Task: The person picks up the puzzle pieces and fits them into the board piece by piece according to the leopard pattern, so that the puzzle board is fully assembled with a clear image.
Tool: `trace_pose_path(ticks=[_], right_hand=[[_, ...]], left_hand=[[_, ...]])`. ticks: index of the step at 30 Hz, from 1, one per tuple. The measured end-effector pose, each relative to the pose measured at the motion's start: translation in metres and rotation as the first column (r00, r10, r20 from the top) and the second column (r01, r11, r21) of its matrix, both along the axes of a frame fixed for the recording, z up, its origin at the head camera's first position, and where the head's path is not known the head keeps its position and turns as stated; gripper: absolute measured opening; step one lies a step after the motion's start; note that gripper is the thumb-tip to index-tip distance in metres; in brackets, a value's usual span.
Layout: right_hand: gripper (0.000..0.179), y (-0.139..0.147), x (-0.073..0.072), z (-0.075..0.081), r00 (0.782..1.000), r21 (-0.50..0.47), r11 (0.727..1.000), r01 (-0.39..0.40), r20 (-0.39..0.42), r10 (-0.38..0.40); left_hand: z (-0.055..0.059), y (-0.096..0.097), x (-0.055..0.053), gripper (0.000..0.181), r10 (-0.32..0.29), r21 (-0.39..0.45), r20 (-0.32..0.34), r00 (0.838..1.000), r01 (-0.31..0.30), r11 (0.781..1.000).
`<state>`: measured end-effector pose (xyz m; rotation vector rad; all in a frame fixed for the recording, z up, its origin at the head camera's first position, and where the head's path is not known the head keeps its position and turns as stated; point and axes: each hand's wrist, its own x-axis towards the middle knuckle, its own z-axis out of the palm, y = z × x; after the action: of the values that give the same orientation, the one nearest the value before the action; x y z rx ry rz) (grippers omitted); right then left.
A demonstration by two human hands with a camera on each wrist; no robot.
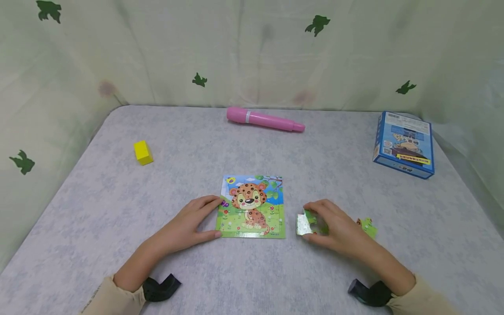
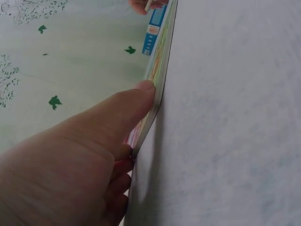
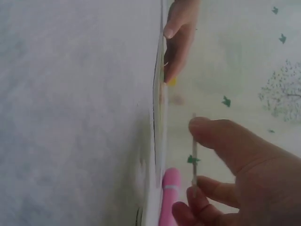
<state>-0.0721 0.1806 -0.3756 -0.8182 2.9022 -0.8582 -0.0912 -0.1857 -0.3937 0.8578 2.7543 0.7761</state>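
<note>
A square jigsaw puzzle (image 1: 252, 225) with a spotted leopard cub on grass lies flat on the table. At its left edge rests my left hand (image 1: 197, 221), thumb near the lower corner and index fingertip higher up. The left wrist view shows the thumb against the puzzle's side (image 2: 155, 101). Right of the puzzle, my right hand (image 1: 334, 225) pinches a puzzle piece (image 1: 302, 225) between thumb and fingers; glare whitens part of its face. Edge-on in the right wrist view, the thin piece (image 3: 194, 162) is off the table. A green loose piece (image 1: 368, 227) lies partly behind that hand.
At the back lies a pink marker-shaped stick (image 1: 271, 120). A yellow block (image 1: 143, 152) sits at the left, and a blue box (image 1: 405, 144) at the far right. Pale curtains (image 1: 264, 52) with green bird shapes stand around the table.
</note>
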Motion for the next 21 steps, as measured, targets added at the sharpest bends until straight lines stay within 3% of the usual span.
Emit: trace_pose_path(ticks=[7, 13, 21], right_hand=[[0.059, -0.026, -0.003, 0.019, 0.994, -0.127, 0.986, -0.106, -0.045, 0.101], [0.06, -0.062, -0.01, 0.022, 0.979, -0.216, 0.959, -0.184, -0.124, 0.16], [0.06, -0.106, -0.019, 0.003, 0.985, -0.203, 0.965, -0.166, 0.02, 0.174]], left_hand=[[0.0, -0.001, 0.0, 0.077, -0.008, 0.014, 0.009, 1.0, 0.007, 1.0], [-0.001, -0.003, -0.001, 0.077, -0.018, 0.018, 0.006, 1.0, 0.018, 1.0], [0.0, -0.004, -0.001, 0.074, -0.035, 0.04, 0.004, 0.999, 0.035, 0.999]])
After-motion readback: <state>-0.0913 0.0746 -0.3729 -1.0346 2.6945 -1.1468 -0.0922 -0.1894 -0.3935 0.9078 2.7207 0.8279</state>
